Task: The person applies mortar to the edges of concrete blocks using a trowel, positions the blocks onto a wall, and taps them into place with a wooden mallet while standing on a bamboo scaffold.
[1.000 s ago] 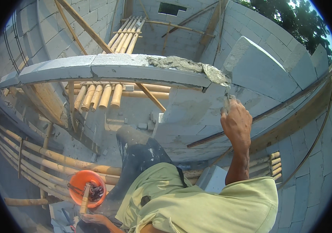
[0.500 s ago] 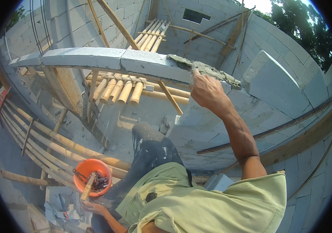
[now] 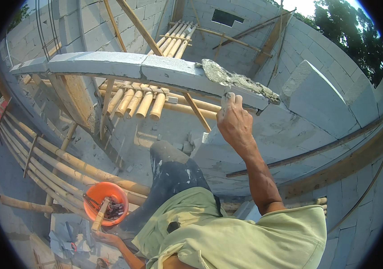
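The right hand (image 3: pixel 234 123) is raised to the top course of the grey block wall (image 3: pixel 124 65), its fingers curled tight around the handle of a trowel (image 3: pixel 228 99), of which only a short grey stub shows above the knuckles. The blade itself cannot be made out. Just above the hand, at its 12 to 1 o'clock, a strip of wet grey mortar (image 3: pixel 236 80) lies along the top of the wall, thickest at its left end and thinning toward the right.

The left hand (image 3: pixel 106 238) is far down at 7 o'clock from the right one, resting low beside an orange bucket (image 3: pixel 106 202). Whether it grips anything cannot be told; its fingers look loosely spread. A wooden handle (image 3: pixel 100 216) leans out of the bucket, just above that hand.

Between the hands are the person's dark, paint-flecked trouser leg (image 3: pixel 173 179) and pale green shirt (image 3: pixel 245 240). At 9 o'clock of the bucket, bamboo poles (image 3: pixel 57 157) run diagonally; more bamboo (image 3: pixel 144 101) lies bundled under the wall top.
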{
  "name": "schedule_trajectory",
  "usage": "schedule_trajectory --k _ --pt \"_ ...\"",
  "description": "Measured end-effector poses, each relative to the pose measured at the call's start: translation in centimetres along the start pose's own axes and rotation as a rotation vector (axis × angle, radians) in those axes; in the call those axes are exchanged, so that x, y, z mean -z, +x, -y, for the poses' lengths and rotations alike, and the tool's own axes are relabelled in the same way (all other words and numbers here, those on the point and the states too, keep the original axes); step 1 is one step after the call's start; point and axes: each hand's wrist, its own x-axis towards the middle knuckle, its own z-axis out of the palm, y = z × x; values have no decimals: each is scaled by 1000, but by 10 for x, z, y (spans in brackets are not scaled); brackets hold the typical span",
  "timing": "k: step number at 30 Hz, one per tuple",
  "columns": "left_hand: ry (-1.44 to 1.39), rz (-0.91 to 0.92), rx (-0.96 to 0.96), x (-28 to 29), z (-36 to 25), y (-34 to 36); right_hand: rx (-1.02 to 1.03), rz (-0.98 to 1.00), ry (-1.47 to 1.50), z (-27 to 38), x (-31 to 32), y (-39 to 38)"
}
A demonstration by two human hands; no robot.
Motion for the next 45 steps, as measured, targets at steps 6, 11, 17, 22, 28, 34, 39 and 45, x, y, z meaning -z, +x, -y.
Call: schedule_trajectory --k 6,11,17,22,28,34,39,45 --pt "4 72 73 2 15 4 -83 -43 169 25 -86 -42" --pt "-82 -12 85 43 -38 -9 74 -7 802 26 -74 -78" --pt "-275 -4 183 69 -94 -10 263 599 2242 -15 -49 13" --pt "-215 -249 272 93 -40 -71 181 998 2415 17 -103 -13" --pt "-3 -303 540 138 5 -160 -275 930 1883 85 -146 -146" --pt "-394 -259 715 151 -72 -127 -298 1171 1652 111 -167 -161" --pt "-1114 450 1161 82 -180 -83 -274 1188 1648 87 -193 -148" --pt "-1255 373 1382 -33 -167 -72 -314 1135 1759 54 -205 -161"
